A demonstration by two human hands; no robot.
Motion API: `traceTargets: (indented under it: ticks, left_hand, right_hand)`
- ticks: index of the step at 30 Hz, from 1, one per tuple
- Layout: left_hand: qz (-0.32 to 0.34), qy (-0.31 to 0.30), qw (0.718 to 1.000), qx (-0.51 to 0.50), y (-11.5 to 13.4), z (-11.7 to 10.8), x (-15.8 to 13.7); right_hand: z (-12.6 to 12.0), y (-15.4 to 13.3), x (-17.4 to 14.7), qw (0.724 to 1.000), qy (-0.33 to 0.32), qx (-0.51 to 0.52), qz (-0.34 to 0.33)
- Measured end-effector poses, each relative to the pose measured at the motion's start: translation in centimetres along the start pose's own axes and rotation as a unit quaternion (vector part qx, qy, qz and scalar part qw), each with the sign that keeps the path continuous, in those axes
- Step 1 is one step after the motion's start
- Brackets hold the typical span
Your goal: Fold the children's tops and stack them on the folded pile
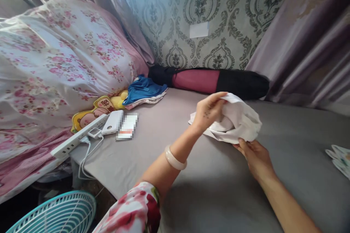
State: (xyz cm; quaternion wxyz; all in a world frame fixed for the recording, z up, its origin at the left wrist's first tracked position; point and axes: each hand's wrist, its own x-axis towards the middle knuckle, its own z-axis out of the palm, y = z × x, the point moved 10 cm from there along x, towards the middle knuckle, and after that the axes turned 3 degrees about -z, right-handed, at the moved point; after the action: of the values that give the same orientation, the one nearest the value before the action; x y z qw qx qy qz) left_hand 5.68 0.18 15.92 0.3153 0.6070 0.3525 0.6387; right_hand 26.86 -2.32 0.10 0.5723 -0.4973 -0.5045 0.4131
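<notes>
So, from the head camera, your only view: you've got a white cloth [244,118] bunched up between both hands, out ahead of you around 1 o'clock, above or on the grey sheet [290,142]. Can't tell if its underside touches down.

Call the middle of the cloth your clock centre. Your left hand [209,112] comes in from 9 o'clock and its fingertips are clamped on the far edge, about 11. Your right hand [255,158] is at 5, thumb on top of the near edge and fingers tucked under, pinching it. So neither hand is really nearer, since both are on the rim, roughly across from each other. The long axis runs about 9 to 3, so your two grips sit across it, with a hollow fold between them.

Past the far edge, the black and maroon bag [195,81] stretches from about 11 to 1, apart from the cloth.
</notes>
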Motion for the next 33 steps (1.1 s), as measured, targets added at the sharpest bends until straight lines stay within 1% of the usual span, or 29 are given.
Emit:
traceTargets:
  ticks: [2,4,6,8,10,12,15,18,20,22,24,26,28,30,33]
  left_hand:
    - [-0.048,0.049,0.997,-0.018,-2.8,-2.1,0.1]
    - [-0.096,0.08,0.992,-0.019,-5.5,-3.7,-0.2]
    - [-0.142,0.098,0.985,-0.008,-7.9,-4.9,-0.8]
    - [-0.173,0.117,0.978,0.01,-9.6,-5.9,-1.6]
    - [-0.191,0.134,0.972,0.02,-10.6,-6.6,-2.2]
    - [-0.198,0.142,0.97,0.02,-11.0,-6.9,-2.6]
    - [-0.196,0.14,0.97,0.011,-10.8,-7.0,-2.8]
    - [-0.192,0.126,0.973,0.015,-10.6,-6.8,-2.9]
    - [-0.184,0.116,0.975,0.034,-10.5,-6.7,-2.9]
    - [-0.174,0.119,0.975,0.067,-10.3,-6.8,-3.0]
    - [-0.18,0.127,0.972,0.084,-10.5,-7.0,-3.2]
    - [-0.216,0.114,0.968,0.053,-11.3,-6.6,-3.6]
    - [-0.267,0.074,0.961,-0.021,-12.3,-5.4,-4.0]
    - [-0.309,0.037,0.947,-0.084,-12.8,-4.2,-4.5]
    - [-0.352,0.019,0.927,-0.127,-13.0,-3.3,-5.1]
  right_hand:
    - [0.0,-0.7,0.0,0.996,0.014,0.08,0.028]
    - [0.3,-1.5,0.0,0.993,0.01,0.105,0.048]
    - [0.9,-2.4,-0.2,0.99,-0.008,0.126,0.059]
    - [1.4,-3.2,-0.3,0.987,-0.033,0.146,0.062]
    - [1.8,-3.9,-0.4,0.984,-0.057,0.159,0.063]
    - [1.7,-4.4,-0.5,0.982,-0.066,0.163,0.064]
    - [0.8,-5.1,-0.3,0.986,-0.058,0.146,0.061]
    - [0.0,-5.8,0.0,0.991,-0.056,0.106,0.059]
    - [-0.2,-6.1,0.0,0.993,-0.068,0.081,0.062]
    - [-0.6,-6.3,0.1,0.994,-0.074,0.044,0.061]
    - [-1.6,-6.3,0.3,0.997,-0.055,-0.009,0.049]
    - [-3.0,-6.3,0.8,0.997,-0.021,-0.072,0.026]
    - [-4.1,-6.3,1.3,0.991,0.001,-0.134,-0.007]
    - [-4.6,-6.2,1.8,0.983,0.001,-0.179,-0.048]
    - [-4.8,-6.0,2.3,0.969,-0.014,-0.229,-0.092]
